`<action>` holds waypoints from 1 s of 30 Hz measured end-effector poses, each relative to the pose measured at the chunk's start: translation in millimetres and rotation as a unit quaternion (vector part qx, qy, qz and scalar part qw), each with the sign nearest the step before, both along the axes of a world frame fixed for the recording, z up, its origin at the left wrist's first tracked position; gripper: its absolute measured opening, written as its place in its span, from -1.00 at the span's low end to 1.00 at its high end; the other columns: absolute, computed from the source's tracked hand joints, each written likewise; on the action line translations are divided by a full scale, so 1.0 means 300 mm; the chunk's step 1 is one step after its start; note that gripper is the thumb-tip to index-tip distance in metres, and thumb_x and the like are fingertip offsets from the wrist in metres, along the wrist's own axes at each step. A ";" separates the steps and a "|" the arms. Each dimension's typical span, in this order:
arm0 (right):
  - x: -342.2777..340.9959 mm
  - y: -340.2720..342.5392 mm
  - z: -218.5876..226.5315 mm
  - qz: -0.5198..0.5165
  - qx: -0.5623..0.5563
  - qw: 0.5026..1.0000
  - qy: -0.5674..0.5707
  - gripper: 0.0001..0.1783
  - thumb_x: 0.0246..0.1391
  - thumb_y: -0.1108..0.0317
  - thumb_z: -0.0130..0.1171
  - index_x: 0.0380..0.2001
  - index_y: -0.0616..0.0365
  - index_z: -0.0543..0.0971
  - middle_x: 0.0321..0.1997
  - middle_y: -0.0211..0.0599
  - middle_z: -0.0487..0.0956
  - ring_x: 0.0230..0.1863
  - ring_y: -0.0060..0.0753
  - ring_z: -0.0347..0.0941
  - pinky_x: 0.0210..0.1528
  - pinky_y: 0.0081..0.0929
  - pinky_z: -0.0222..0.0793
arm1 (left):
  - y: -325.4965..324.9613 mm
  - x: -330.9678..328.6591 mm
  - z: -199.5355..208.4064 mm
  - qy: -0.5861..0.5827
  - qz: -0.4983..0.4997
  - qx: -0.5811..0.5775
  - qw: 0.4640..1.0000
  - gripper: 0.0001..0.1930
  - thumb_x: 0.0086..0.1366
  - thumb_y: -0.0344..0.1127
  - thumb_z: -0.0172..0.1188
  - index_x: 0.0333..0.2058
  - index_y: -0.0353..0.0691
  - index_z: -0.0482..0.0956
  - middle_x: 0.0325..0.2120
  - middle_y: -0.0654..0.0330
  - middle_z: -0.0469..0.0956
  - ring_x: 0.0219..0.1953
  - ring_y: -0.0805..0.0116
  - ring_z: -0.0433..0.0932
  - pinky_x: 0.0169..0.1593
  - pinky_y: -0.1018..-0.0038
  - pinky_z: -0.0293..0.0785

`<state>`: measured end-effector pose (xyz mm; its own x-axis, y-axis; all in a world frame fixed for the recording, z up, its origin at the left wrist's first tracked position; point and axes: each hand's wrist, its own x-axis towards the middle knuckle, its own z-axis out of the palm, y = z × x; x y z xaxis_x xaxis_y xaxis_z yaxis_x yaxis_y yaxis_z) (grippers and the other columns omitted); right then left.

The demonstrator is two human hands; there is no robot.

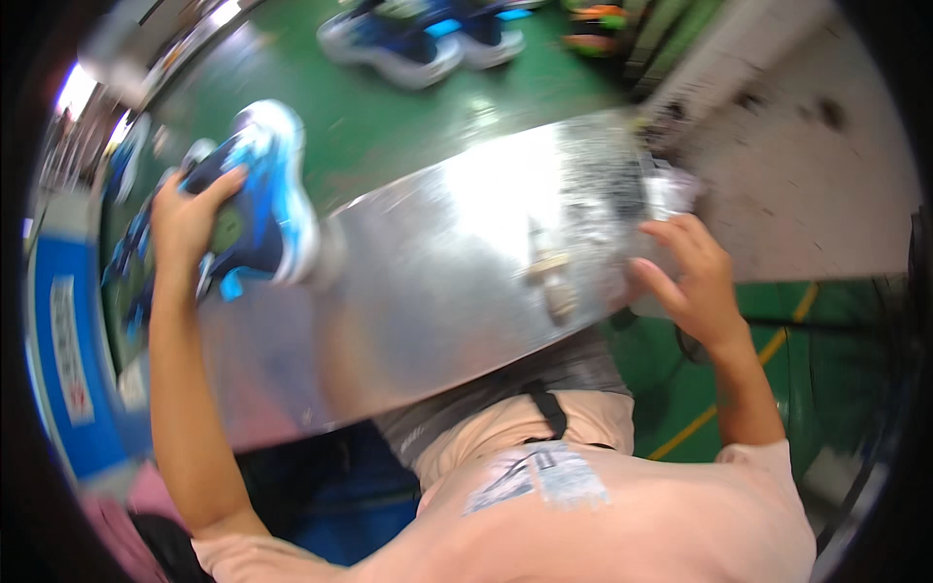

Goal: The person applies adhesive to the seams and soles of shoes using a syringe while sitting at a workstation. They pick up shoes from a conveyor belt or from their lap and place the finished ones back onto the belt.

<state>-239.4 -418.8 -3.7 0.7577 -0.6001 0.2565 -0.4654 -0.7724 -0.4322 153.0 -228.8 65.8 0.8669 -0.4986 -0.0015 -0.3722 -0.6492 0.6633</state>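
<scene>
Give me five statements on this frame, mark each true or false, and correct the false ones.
1. The left hand holds a shoe. True.
2. A tool lies on the metal table, to the left of the right hand. True.
3. The right hand is gripping the tool. False: the right hand is clear of it, its fingers parted.
4. The held shoe is red all over. False: it is blue and white.
5. More shoes sit on the green surface beyond the table. True.
</scene>
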 end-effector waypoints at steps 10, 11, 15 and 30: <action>0.012 -0.108 -0.075 -0.081 -0.037 0.987 0.136 -0.65 -0.14 0.22 0.16 -0.20 -0.03 0.47 -0.34 -0.27 0.39 -0.25 -0.20 0.38 -0.31 -0.33 0.36 | -0.548 0.068 -0.101 -0.162 0.070 0.119 0.977 -0.32 -0.13 0.02 0.23 -0.03 -0.16 0.27 -0.16 -0.08 0.48 -0.07 -0.02 0.45 -0.02 0.25 0.35; 0.027 -0.114 -0.074 -0.058 -0.060 0.990 0.110 -0.66 -0.14 0.23 0.15 -0.21 -0.03 0.46 -0.37 -0.28 0.39 -0.27 -0.20 0.38 -0.32 -0.32 0.36 | -0.562 0.082 -0.101 -0.146 0.089 0.083 0.982 -0.31 -0.12 0.03 0.23 -0.03 -0.16 0.27 -0.16 -0.08 0.48 -0.07 -0.03 0.45 -0.01 0.25 0.34; 0.031 -0.119 -0.052 -0.028 -0.041 0.997 0.056 -0.72 -0.17 0.28 0.14 -0.29 0.00 0.46 -0.42 -0.30 0.40 -0.32 -0.21 0.40 -0.35 -0.31 0.35 | -0.562 0.077 -0.142 -0.148 0.046 0.029 0.987 -0.28 -0.06 0.13 0.23 0.00 -0.18 0.29 -0.13 -0.08 0.46 -0.07 0.01 0.45 0.00 0.30 0.32; -0.603 0.188 -0.275 -0.054 0.419 0.858 -0.291 -0.81 0.03 0.38 0.03 -0.24 0.11 0.46 -0.43 -0.34 0.46 -0.44 -0.52 0.37 -0.38 -0.58 0.28 | -0.437 -0.918 -0.091 -0.194 -0.496 -0.194 0.824 -0.58 0.30 -0.25 -0.09 0.05 -0.41 0.24 0.02 -0.05 0.34 0.09 0.14 0.32 0.16 0.28 0.20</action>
